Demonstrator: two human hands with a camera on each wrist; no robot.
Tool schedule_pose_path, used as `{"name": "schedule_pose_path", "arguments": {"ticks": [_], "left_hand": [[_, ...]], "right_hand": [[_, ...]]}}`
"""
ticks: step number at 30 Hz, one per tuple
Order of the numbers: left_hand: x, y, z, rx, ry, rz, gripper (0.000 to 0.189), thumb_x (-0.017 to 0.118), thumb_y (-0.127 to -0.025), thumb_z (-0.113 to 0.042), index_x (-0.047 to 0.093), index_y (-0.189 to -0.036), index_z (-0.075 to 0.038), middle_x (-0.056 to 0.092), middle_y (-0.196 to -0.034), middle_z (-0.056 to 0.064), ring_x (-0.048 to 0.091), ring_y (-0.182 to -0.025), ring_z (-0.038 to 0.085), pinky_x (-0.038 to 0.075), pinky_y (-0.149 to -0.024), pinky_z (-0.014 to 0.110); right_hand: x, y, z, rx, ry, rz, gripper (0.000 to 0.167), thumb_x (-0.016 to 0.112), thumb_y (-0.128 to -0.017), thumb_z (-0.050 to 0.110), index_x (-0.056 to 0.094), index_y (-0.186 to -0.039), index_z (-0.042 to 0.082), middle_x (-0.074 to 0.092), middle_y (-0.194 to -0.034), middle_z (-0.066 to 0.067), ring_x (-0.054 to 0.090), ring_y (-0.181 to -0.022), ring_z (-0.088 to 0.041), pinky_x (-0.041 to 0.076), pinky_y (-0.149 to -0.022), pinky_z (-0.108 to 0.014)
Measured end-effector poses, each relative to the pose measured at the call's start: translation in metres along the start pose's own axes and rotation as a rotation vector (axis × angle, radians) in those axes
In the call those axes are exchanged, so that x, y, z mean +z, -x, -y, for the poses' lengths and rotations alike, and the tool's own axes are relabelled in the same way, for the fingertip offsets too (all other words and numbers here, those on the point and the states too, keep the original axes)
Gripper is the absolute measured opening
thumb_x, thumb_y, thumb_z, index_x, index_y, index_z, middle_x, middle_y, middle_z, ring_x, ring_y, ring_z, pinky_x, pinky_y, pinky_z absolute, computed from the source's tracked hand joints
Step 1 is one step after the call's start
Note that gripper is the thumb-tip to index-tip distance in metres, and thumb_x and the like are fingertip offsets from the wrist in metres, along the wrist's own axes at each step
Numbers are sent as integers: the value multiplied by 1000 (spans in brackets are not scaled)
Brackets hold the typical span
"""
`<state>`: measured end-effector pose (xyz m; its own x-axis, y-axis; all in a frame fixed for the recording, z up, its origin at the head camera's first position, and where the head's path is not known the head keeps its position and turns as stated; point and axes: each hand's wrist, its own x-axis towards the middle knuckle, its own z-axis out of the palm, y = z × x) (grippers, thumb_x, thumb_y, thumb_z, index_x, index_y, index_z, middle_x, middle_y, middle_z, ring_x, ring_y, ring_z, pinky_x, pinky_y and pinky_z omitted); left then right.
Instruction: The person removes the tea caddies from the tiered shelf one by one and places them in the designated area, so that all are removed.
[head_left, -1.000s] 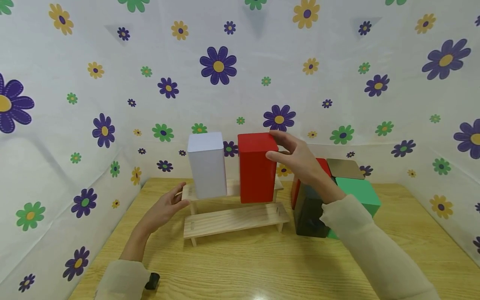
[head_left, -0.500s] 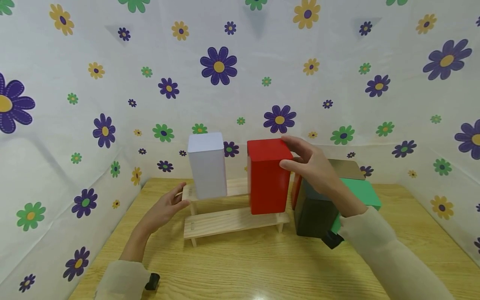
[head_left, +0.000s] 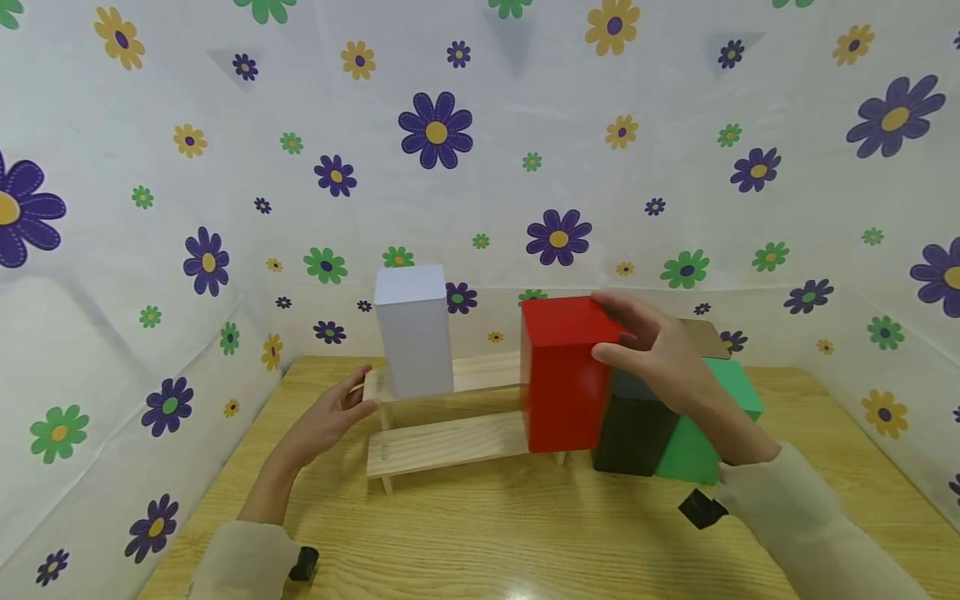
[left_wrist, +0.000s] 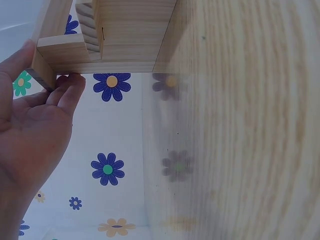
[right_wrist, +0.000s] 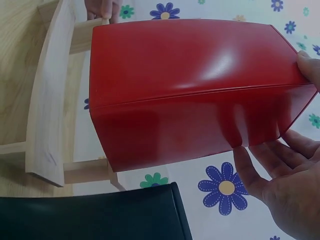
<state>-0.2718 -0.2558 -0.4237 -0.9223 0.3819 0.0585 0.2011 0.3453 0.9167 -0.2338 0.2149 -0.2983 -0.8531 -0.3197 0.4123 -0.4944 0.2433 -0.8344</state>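
Observation:
My right hand (head_left: pixel 660 354) grips a tall red box (head_left: pixel 566 392) near its top, thumb on the front and fingers behind. The box hangs upright in front of the right end of a two-step wooden stand (head_left: pixel 450 442). In the right wrist view, the thumb and fingers press the red box's (right_wrist: pixel 165 130) faces near one end. My left hand (head_left: pixel 326 425) holds the left end of the stand's upper step. The left wrist view shows my left hand (left_wrist: pixel 40 120) with thumb and fingers on either side of the wooden end (left_wrist: pixel 44 72). A white box (head_left: pixel 414 337) stands on the upper step.
Right of the stand, a black box (head_left: pixel 633 429), a green box (head_left: pixel 690 446) and a brownish-gold box (head_left: pixel 707 337) stand close together on the wood-grain table (head_left: pixel 465 542). Flower-patterned white cloth (head_left: pixel 337 225) encloses the back and sides.
My right hand has brought the red box right, downward and toward me, from over the upper step to before the stand's right end. The left hand, stand and white box keep their places.

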Motion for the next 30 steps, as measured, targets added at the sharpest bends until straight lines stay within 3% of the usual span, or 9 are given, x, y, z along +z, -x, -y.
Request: {"name": "schedule_pose_path", "arguments": {"ticks": [6,12,19,30], "left_hand": [[0,1,-1,5,-9,-2,80,55,-109,-32,6,-166,-2,9,-169,27,19,-153,46,28,-117,58],[0,2,-3,9,-10,1,80,55,-110,-31,6,-165,-1,8,-169,28,18,-153,46,28,-116,58],[-1,4,-5,23,-8,8,79,54,-110,-29,5,-165,0,6,-169,29,18,-153,46,27,-116,57],[0,1,-3,10,-10,-1,81,55,-109,-32,6,-166,-3,6,-170,25,17,-153,45,27,-117,57]], "right_hand": [[-9,16,0,-14,-39,-5,61,67,-98,4,46,-155,6,53,-149,-17,66,-117,-18,59,-88,-30],[-17,31,0,-39,-72,3,59,64,-97,-3,47,-154,4,56,-145,-7,65,-119,-16,60,-87,-30],[-21,46,2,-36,-15,-2,59,64,-97,-5,48,-153,3,56,-143,-1,66,-115,-15,60,-85,-29],[-33,69,1,-68,-125,63,62,57,-95,-16,43,-153,-1,53,-149,-4,63,-124,-14,60,-87,-30]]}}
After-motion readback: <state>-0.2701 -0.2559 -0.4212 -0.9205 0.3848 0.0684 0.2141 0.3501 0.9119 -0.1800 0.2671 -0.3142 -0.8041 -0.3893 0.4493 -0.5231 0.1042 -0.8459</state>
